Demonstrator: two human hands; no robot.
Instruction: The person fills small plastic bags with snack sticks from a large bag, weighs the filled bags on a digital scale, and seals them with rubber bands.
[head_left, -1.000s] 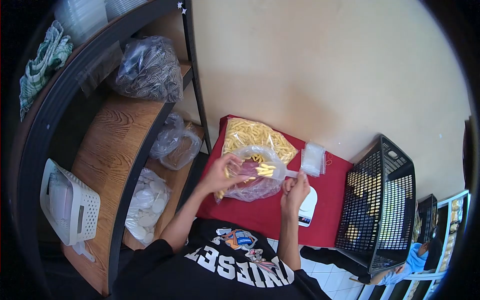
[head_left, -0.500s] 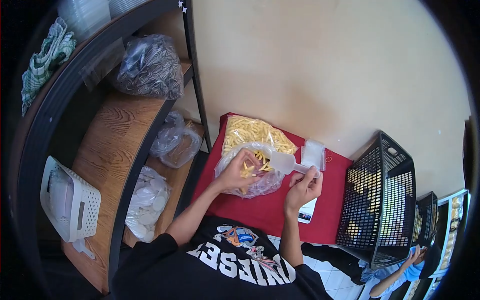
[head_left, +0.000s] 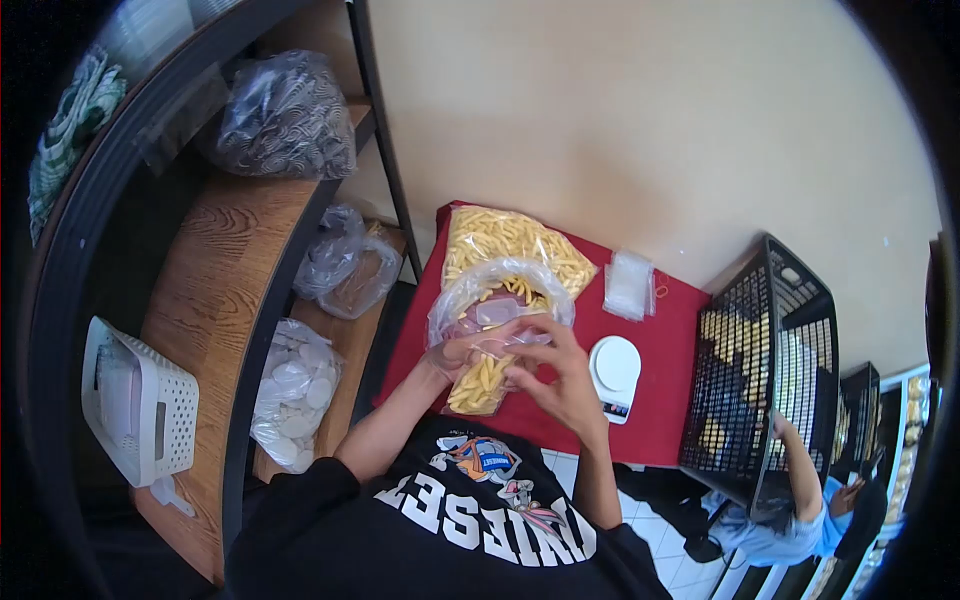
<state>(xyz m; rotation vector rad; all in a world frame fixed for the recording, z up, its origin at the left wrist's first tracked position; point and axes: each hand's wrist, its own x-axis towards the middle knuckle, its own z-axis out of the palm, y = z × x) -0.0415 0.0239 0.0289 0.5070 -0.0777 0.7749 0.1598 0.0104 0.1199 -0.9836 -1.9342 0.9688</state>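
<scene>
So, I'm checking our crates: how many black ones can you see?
2: a large crate by the right end of the red table, and a smaller-looking crate beyond it, partly covered by the first. More may be hidden behind them.

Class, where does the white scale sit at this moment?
In the head view, the white scale lies on the red table, right of centre, between the right hand and the black crate, below the flat clear bags.

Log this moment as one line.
left hand: holding small clear plastic bag of yellow sticks | right hand: beside it, contact unclear | white round-topped scale: on red tabletop
</scene>
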